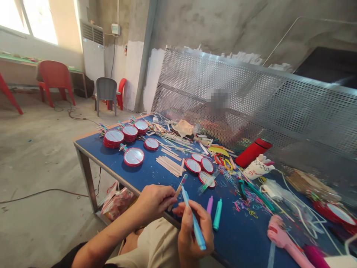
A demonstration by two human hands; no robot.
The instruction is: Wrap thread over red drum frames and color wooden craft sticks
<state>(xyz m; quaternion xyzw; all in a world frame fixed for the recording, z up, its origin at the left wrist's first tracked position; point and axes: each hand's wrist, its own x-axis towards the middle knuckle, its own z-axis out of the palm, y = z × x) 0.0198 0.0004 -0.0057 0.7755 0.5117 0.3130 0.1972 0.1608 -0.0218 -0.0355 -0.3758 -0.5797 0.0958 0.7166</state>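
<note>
Near the table's front edge, my left hand pinches a wooden craft stick whose upper end is coloured. Wrapped round a light blue marker, my right hand holds it with the tip up against or very close to the stick's coloured end. A purple marker and a teal marker lie just right of my right hand. Beyond my hands are a row of plain craft sticks and a group of round red-rimmed discs.
Stacked red-rimmed discs stand at the far left of the blue table. On the right are a red bottle, a decorated cup, green-handled pliers, loose rubber bands and a pink tool. A perforated metal screen borders the far side.
</note>
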